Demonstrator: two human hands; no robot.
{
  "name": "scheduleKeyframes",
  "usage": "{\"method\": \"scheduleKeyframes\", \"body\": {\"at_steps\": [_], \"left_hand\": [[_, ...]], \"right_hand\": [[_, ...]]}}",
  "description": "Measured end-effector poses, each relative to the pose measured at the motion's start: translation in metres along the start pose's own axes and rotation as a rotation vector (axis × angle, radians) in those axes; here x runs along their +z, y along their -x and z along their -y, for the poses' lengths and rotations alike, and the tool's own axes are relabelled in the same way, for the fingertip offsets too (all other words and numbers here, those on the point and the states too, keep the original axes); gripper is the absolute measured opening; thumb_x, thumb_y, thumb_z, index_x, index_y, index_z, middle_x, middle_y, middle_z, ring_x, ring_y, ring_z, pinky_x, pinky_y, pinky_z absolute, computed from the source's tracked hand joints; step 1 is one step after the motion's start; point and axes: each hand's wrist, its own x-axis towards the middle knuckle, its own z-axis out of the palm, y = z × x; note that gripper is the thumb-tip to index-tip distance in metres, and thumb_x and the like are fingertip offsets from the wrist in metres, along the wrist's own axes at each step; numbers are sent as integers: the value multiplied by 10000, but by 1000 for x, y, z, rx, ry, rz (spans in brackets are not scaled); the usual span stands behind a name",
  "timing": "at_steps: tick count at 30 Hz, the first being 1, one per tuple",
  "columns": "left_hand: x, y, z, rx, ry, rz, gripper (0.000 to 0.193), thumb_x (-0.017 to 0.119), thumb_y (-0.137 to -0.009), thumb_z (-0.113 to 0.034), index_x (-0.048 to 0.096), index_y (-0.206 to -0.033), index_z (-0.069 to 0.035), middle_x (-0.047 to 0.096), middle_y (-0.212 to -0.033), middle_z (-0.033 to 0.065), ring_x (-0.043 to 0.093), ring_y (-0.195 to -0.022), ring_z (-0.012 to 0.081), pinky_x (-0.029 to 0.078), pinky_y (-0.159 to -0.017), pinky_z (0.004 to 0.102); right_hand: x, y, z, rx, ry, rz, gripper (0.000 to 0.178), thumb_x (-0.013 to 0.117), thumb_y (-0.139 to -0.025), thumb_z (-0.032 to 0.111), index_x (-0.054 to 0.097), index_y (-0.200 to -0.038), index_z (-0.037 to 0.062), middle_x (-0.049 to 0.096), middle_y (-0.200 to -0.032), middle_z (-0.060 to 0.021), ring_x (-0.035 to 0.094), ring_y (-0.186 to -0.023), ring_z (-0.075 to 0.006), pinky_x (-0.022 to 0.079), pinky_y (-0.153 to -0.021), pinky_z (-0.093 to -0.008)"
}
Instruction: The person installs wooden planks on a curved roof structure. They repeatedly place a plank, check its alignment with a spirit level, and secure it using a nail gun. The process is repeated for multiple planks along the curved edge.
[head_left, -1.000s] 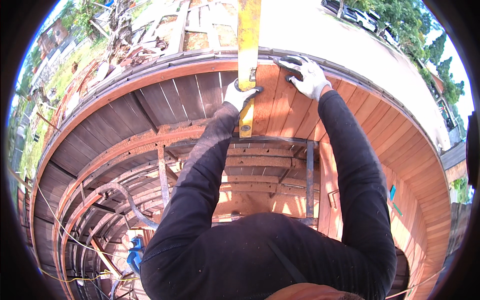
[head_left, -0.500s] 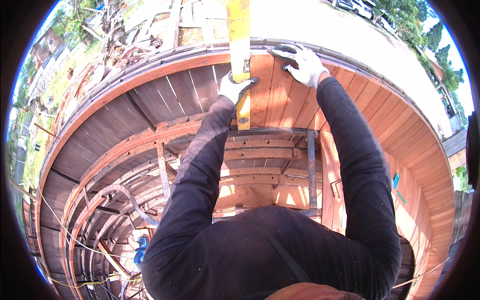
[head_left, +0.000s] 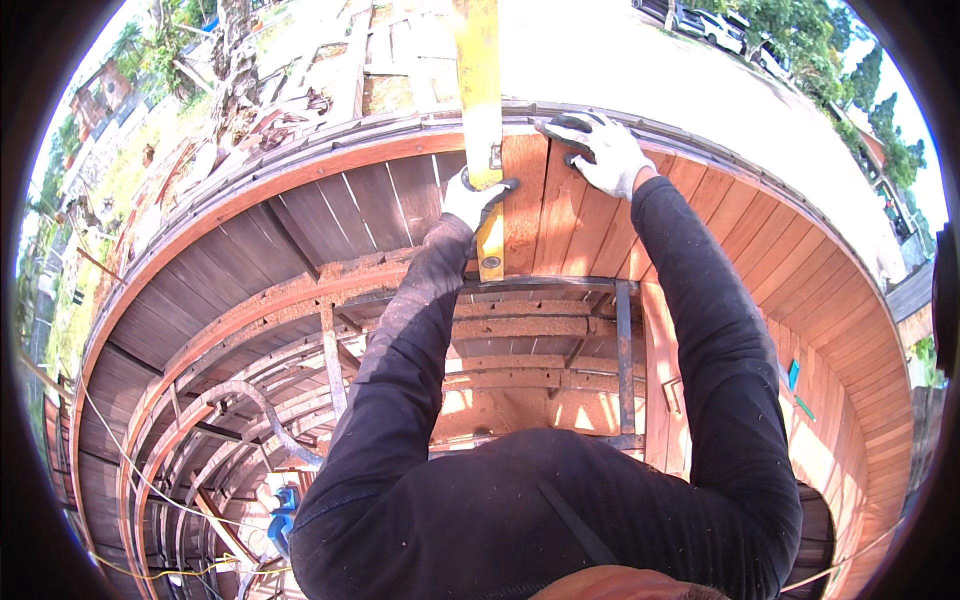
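Observation:
A long yellow spirit level (head_left: 482, 85) stands along the edge of the reddish wooden planks (head_left: 523, 210), its far end reaching beyond the curved rim. My left hand (head_left: 466, 204), in a white glove with dark fingertips, is closed around the level's lower part. The level's bottom end rests close to the dark metal rail below. Gloved the same way, my right hand (head_left: 607, 158) lies over the tops of the planks at the rim, fingers stretched out and apart, holding nothing.
Weathered grey boards (head_left: 345, 210) with narrow gaps line the left of the curved wall. Below run curved frames and a dark metal upright (head_left: 625, 350). A blue tool (head_left: 284, 510) sits low at left, near a yellow cord (head_left: 150, 574). Two small green items (head_left: 794, 375) lie at right.
The whole structure sits slightly lower in the picture as the view tilts. Both hands keep their places on the level and the planks.

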Motion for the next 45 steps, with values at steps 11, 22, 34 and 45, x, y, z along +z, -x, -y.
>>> {"method": "scheduleKeyframes", "body": {"at_steps": [11,22,34,45], "left_hand": [[-2,-2,0,-63,0,35,352,854,-718,-122,609,-963,-60,628,-860,-5,572,-723,76,496,-636,238],[-4,-4,8,-72,-10,54,441,876,-696,-156,609,-1020,-21,658,-923,32,610,-809,108,520,-735,267],[3,18,9,-197,-76,-18,338,828,-732,-90,635,-1003,-31,661,-900,30,621,-774,138,503,-681,293],[4,17,12,-148,-90,-44,327,827,-722,-90,646,-987,-29,658,-880,24,613,-760,136,494,-680,291]], "right_hand": [[7,1,-3,-1,-37,-70,585,587,-875,220,417,-1425,325,464,-1409,-49,418,-1300,-300,334,-1122,-442],[20,-1,-7,127,-51,-72,516,613,-879,350,507,-1344,152,491,-1348,-161,462,-1237,-352,361,-1085,-426],[15,1,-5,114,-45,-72,553,591,-884,438,548,-1303,81,512,-1347,-182,436,-1281,-352,319,-1113,-424],[3,3,2,145,-32,8,520,580,-887,429,571,-1292,102,501,-1360,-184,436,-1291,-342,309,-1117,-428]]}}
